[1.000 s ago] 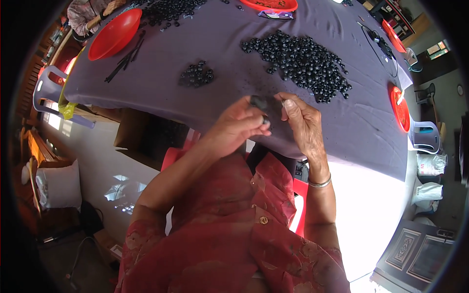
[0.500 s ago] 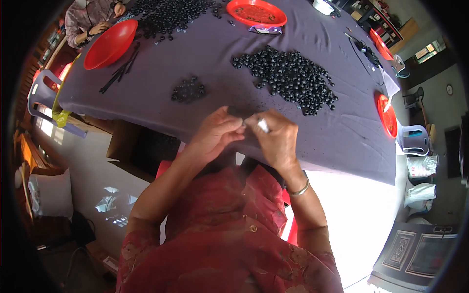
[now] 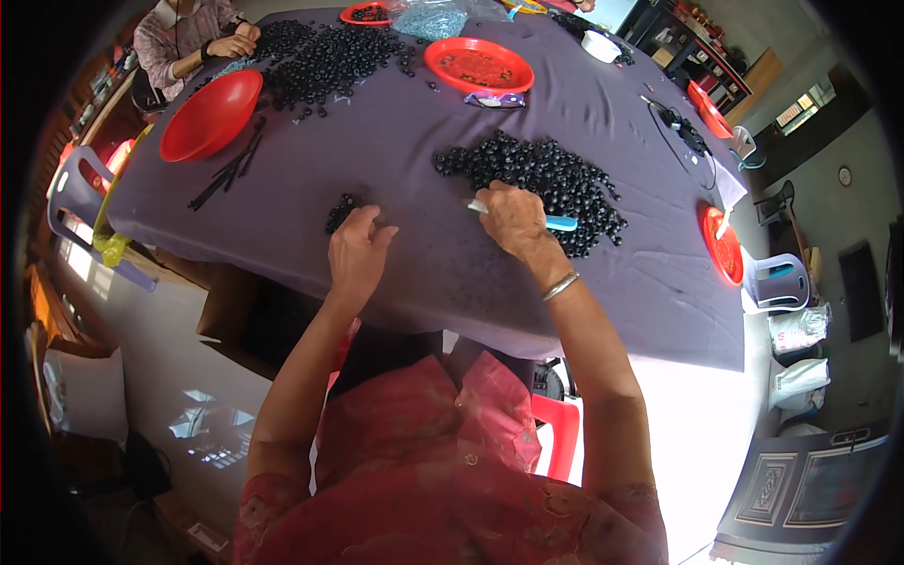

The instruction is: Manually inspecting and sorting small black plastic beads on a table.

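My right hand (image 3: 511, 218) is closed around a slim white tool with a blue handle (image 3: 561, 223), at the near edge of a big heap of small black round parts (image 3: 546, 184) on the purple tablecloth (image 3: 424, 264). My left hand (image 3: 356, 252) rests on the cloth with fingers curled, touching a small cluster of the same black parts (image 3: 339, 211). I cannot tell whether it pinches one.
A red bowl (image 3: 209, 115) and thin black sticks (image 3: 226, 174) lie at the far left. Another heap of black parts (image 3: 325, 61) and a red plate (image 3: 478, 66) sit farther back. Another person (image 3: 193, 38) works at the far corner. A red dish (image 3: 723, 245) sits right.
Both hands were together near my body over a dark part; they have moved apart and forward, the left to the small cluster, the right to the big heap.
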Available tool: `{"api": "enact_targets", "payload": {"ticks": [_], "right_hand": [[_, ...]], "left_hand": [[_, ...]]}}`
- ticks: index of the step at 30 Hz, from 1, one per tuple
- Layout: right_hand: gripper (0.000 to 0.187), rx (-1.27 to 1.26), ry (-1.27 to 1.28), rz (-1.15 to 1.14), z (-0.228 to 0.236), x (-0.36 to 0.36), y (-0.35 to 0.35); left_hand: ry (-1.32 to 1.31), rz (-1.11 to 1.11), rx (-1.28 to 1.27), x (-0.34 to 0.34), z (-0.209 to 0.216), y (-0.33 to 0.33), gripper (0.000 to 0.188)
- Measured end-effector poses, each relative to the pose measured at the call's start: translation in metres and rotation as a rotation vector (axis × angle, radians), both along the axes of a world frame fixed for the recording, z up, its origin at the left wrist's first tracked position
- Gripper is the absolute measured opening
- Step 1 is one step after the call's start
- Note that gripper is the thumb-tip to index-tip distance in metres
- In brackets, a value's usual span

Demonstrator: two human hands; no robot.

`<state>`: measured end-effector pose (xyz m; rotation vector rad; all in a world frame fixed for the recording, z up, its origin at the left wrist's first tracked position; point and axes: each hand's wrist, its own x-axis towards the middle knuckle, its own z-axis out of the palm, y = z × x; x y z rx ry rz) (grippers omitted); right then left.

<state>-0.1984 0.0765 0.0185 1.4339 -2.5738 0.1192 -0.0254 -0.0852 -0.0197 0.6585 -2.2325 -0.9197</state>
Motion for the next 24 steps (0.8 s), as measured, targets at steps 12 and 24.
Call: {"api": "enact_targets", "payload": {"ticks": [12,24], "right_hand": [[0.012,-0.621,-0.317,0.116,0.036,0.065,0.016],[0.026,-0.884,-0.753,0.267,0.041,0.099,0.056]], "left_hand": [[0.336,-0.355,0.870,0.018,0.018,0.044,0.027],[0.172,-0.660,1.369,0.023,0.033,0.064,0.018]]}}
